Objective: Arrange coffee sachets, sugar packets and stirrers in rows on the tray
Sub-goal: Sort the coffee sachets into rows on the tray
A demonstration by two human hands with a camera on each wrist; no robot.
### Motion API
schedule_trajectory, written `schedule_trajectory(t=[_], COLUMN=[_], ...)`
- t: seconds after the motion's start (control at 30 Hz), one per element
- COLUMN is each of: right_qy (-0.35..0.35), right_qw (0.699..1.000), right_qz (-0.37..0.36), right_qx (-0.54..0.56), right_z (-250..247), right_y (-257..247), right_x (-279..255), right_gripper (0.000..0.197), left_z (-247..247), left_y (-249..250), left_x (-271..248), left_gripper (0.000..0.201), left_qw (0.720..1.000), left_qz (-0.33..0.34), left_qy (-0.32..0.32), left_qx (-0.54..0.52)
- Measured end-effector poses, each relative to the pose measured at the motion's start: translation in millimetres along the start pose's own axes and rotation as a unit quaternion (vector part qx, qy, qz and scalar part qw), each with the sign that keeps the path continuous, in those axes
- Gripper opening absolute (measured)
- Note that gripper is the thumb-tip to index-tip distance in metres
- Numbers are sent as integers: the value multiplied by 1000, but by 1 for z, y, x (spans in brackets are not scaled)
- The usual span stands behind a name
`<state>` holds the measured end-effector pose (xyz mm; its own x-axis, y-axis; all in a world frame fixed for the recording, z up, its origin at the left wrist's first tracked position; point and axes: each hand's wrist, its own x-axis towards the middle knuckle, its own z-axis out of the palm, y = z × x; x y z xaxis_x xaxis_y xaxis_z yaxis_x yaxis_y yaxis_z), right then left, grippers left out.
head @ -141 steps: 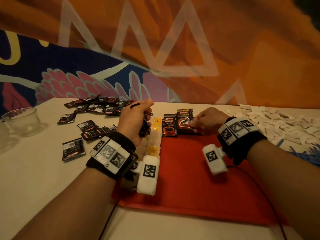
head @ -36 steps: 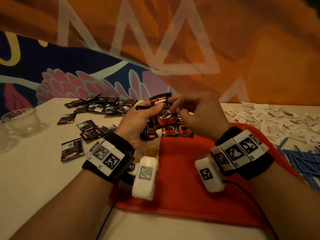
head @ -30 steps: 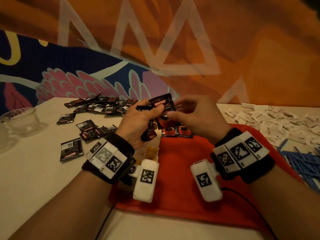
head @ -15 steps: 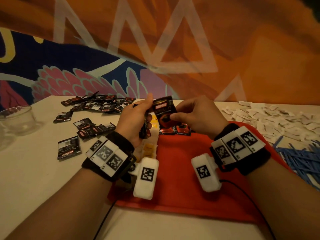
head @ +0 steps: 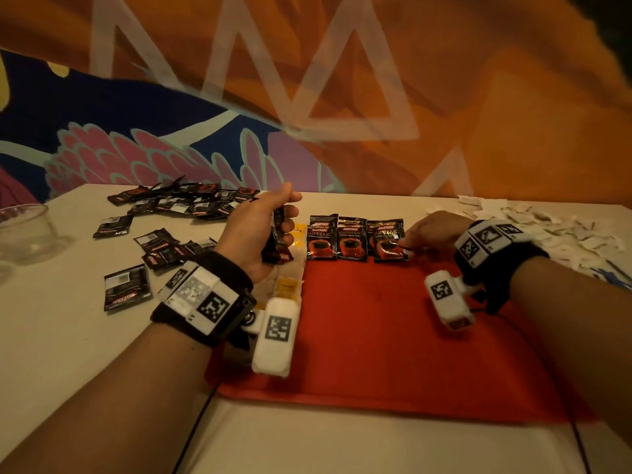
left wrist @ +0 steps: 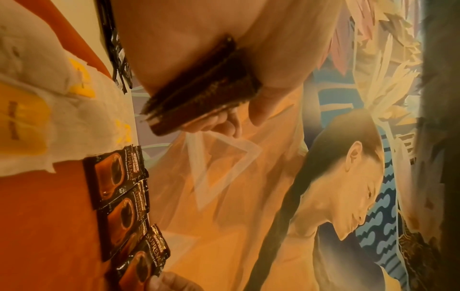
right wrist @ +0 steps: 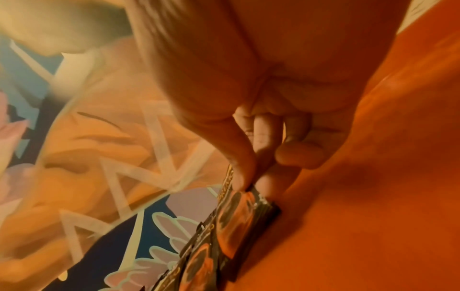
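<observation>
Coffee sachet (head: 390,244) pinched flat on tray (head: 376,330) by right hand (head: 432,230); left hand (head: 254,234) grips spares.

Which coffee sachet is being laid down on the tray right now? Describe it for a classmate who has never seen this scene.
Start at the red tray in the middle of the table. Along its far edge lies a short row of dark coffee sachets, face up, each showing a coffee cup. The one meant is the rightmost sachet, slightly overlapping its neighbour, and the only one pinched at its corner by the right hand.
</observation>
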<state>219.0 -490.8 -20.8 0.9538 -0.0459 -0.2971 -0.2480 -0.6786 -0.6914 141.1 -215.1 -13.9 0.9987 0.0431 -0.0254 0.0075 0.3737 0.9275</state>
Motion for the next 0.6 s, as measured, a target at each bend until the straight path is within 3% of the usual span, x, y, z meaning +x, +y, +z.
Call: schedule_trajectory(t=[0.17, 0.33, 0.6], right_qy=[12, 10, 36], right_qw=[999, 997, 998], right_qz=[39, 71, 53], right_qx=[-20, 5, -5], right_z=[7, 12, 15], right_y=[-6, -9, -7], right_x=[2, 9, 13], right_gripper=[12, 25, 20], left_z=[-2, -4, -5], left_y=[0, 0, -1], left_x=[2, 5, 6], left_gripper=[21, 21, 20], left_qw=[1000, 1000, 1000], left_qz=[-6, -7, -14], left_qy=[-4, -3, -1], left_qx=[5, 6, 1])
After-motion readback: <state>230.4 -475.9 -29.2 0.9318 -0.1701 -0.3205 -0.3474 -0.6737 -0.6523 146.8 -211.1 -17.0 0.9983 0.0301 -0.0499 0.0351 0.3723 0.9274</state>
